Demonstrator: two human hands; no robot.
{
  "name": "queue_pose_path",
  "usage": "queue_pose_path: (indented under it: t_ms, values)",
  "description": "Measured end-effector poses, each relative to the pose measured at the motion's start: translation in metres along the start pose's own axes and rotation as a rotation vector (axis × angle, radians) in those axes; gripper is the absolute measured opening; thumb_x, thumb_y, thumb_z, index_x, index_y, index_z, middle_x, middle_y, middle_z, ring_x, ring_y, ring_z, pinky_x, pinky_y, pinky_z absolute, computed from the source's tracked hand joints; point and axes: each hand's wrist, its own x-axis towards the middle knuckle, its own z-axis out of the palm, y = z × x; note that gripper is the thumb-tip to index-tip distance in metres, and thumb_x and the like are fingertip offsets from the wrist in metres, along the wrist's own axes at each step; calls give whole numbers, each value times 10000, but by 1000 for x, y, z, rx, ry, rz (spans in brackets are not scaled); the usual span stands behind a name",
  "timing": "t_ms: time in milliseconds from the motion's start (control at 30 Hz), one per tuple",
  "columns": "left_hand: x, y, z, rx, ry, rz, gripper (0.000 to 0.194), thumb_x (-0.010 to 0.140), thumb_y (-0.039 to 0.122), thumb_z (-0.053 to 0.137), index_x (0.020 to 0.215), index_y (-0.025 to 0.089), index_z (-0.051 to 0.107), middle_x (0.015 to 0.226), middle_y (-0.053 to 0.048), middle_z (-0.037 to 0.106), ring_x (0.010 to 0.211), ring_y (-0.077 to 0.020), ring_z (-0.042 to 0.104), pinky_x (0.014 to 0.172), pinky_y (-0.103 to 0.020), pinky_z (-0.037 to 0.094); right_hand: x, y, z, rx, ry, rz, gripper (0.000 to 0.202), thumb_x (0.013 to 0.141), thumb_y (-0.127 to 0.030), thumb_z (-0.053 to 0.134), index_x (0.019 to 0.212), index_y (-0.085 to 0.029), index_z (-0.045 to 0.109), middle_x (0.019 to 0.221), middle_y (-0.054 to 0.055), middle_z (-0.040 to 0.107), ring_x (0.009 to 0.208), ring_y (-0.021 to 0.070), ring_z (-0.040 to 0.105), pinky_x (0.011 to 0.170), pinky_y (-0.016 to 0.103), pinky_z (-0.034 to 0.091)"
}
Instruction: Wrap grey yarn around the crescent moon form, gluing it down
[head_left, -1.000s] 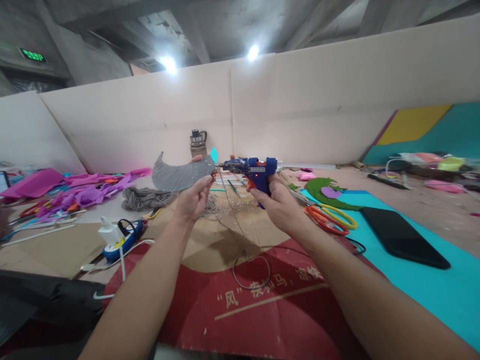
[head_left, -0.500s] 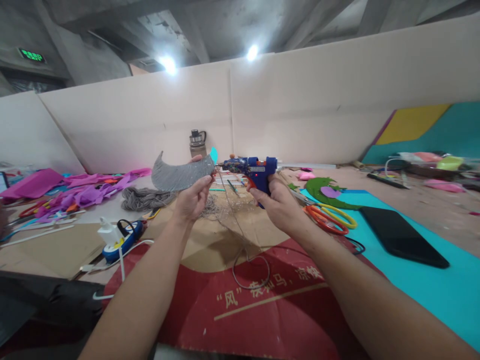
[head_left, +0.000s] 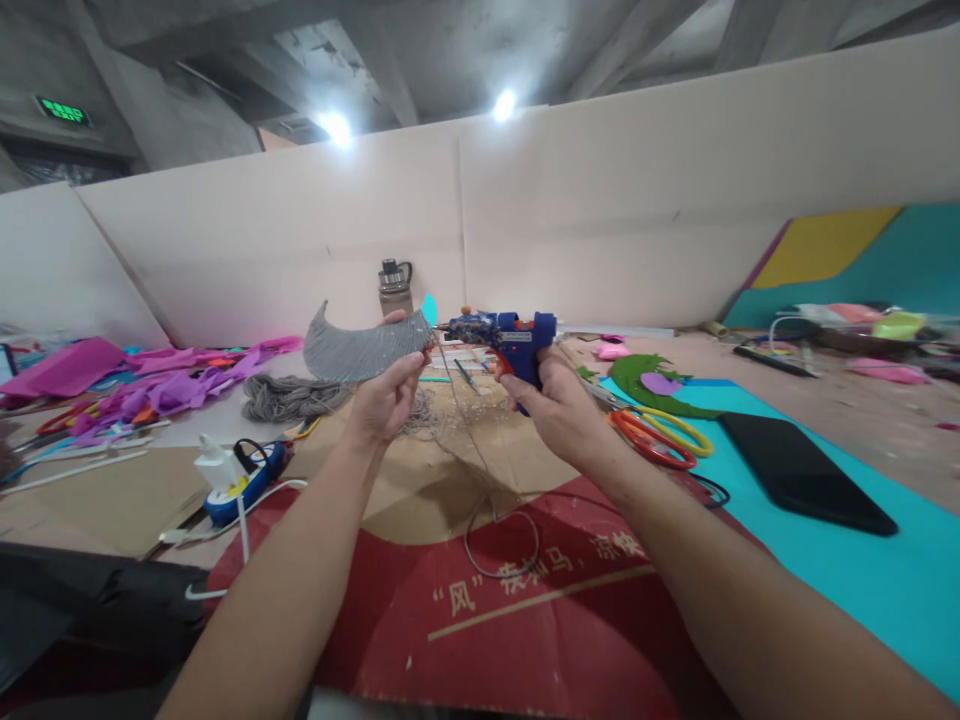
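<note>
My left hand (head_left: 388,400) is closed on a crescent-shaped piece wrapped in grey yarn (head_left: 364,348), held up above the table. Its right tip is a bare turquoise point (head_left: 429,309). My right hand (head_left: 551,395) grips a blue hot glue gun (head_left: 521,348) by the handle, fingers at the orange trigger. The nozzle points left and is right at the turquoise end; whether it touches I cannot tell. A loose strand of grey yarn (head_left: 469,430) hangs from the piece and loops on the red-printed cardboard (head_left: 525,630) below.
A grey yarn skein (head_left: 292,397) and purple scraps (head_left: 187,380) lie left, near a blue power strip (head_left: 244,490). A bottle (head_left: 395,288) stands behind. On the right are orange-handled scissors (head_left: 652,440), a green cutout (head_left: 637,385) and a black phone (head_left: 806,470) on turquoise sheet.
Almost nothing differs. The yarn-wrapped piece and the glue gun have shifted very slightly to the right, both still held in the same grip.
</note>
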Motion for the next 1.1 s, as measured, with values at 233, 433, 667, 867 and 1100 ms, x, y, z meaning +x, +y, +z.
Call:
queue_pose_path:
  t_ms: [233, 433, 667, 867, 1100]
  values:
    - [-2, 2, 2, -24, -15, -25, 467, 596, 53, 754, 1023, 234, 700, 825, 11, 730, 790, -129, 682, 859, -262, 517, 0, 0, 0, 14, 8, -9, 101, 832, -318, 542, 798, -234, 498, 873, 66, 586, 953, 257, 562, 933, 488, 453]
    - [-3, 2, 1, -37, -35, -46, 374, 620, 58, 717, 955, 224, 705, 813, 3, 721, 791, -136, 680, 859, -278, 517, -1, 6, 1, 96, 39, 89, 155, 825, -336, 559, 918, -218, 522, 839, 43, 585, 776, 208, 555, 749, 411, 487]
    - [1, -1, -6, -67, -45, -136, 350, 620, 81, 719, 950, 197, 706, 787, -17, 718, 794, -138, 679, 806, -260, 522, 8, 24, 3, 489, 125, 342, 226, 769, -288, 593, 957, -223, 486, 852, -12, 597, 573, 94, 476, 571, 273, 470]
    - [-1, 0, -2, -119, -102, -206, 372, 654, 81, 700, 1006, 200, 699, 720, -9, 672, 676, -111, 628, 645, -224, 503, 13, 53, 2, 99, -8, 565, 181, 736, -226, 657, 673, -211, 489, 594, 22, 582, 523, 158, 539, 569, 340, 493]
    - [-1, -3, 2, -64, -48, -266, 166, 686, 128, 741, 843, 159, 697, 664, 3, 622, 589, -87, 585, 538, -190, 466, 13, 48, -11, -153, 23, 392, 235, 738, -249, 697, 604, -222, 506, 700, 85, 646, 885, 273, 639, 864, 420, 466]
